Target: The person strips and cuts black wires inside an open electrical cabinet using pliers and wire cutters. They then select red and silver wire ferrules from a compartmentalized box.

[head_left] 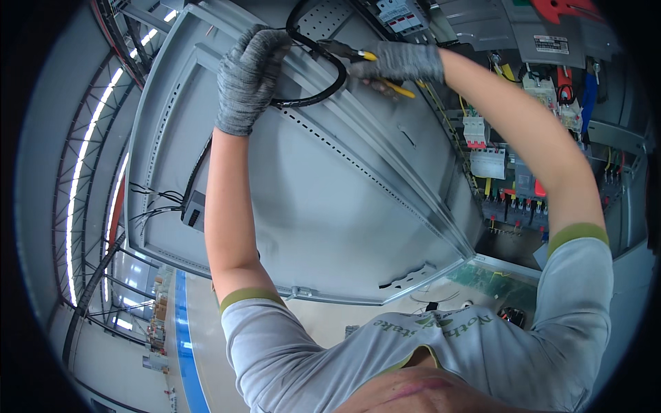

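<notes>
My left hand, in a grey knit glove, grips a thick black cable bundle that loops against the inside of an open grey cabinet door. My right hand, also gloved, holds yellow-handled pliers whose jaws meet the cable loop just right of my left hand. Both arms reach upward from the lower edge of the view.
To the right stands the open electrical cabinet with breakers, a grey module and red, yellow and blue wires. A small black box with thin wires sits on the door's left side. Roof trusses with strip lights lie far left.
</notes>
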The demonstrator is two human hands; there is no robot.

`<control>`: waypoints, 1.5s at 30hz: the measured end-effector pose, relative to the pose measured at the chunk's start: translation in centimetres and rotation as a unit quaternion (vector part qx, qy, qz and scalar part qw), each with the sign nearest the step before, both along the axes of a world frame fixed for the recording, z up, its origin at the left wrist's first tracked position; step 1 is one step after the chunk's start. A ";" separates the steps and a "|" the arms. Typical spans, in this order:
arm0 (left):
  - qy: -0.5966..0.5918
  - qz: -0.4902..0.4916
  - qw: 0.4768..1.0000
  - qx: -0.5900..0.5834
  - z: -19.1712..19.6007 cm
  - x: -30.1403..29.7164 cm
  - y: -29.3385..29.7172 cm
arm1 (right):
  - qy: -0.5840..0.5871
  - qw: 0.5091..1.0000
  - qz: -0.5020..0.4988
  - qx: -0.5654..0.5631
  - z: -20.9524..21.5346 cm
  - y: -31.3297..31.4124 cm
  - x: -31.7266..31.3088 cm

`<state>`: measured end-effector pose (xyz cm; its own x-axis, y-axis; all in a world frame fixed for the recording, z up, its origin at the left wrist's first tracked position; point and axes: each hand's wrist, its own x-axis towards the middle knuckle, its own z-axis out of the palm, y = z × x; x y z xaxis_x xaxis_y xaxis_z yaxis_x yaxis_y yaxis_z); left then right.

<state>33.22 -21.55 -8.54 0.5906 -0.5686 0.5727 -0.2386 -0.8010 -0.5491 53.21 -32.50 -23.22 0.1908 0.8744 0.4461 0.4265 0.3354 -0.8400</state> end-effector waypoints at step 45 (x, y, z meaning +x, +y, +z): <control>-0.092 -0.010 0.993 -0.076 0.5 0.6 -0.2 | -0.007 0.992 0.072 -0.100 6.3 -4.1 -1.0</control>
<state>33.84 -21.73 -8.00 0.4573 -0.4780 0.7500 -0.1626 -0.8740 -0.4579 52.20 -36.62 -16.95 0.0533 0.9632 0.2636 0.3990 0.2214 -0.8898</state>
